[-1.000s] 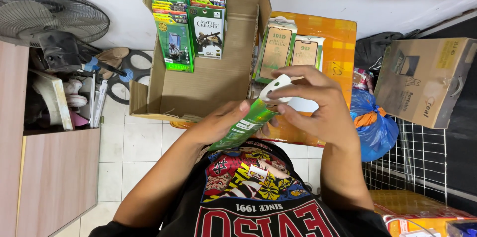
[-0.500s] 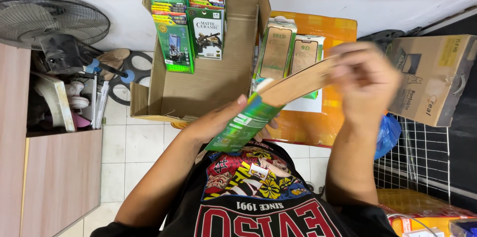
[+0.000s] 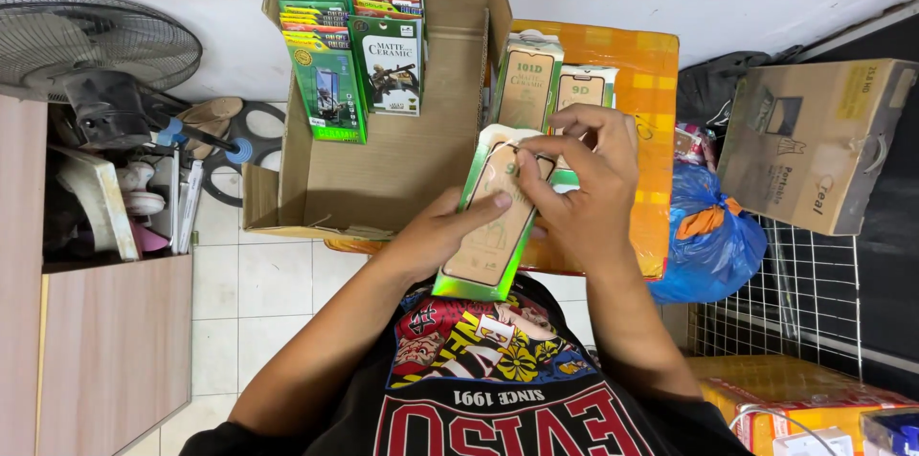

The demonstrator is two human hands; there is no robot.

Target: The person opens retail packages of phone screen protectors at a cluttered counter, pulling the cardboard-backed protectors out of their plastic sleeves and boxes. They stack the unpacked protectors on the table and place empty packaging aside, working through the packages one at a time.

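An open cardboard box (image 3: 402,159) holds rows of green packets (image 3: 325,44) at its far end. Over its near edge, the left hand (image 3: 436,236) clamps a green-edged screen-protector packet (image 3: 493,222) from the side, while the right hand (image 3: 584,188) pinches the packet's top corner.

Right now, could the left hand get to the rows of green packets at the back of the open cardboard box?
Probably yes. The left hand lies at the cardboard box near edge, and the box floor up to the green packets is bare. But it is busy steadying the flat packet with the right hand.
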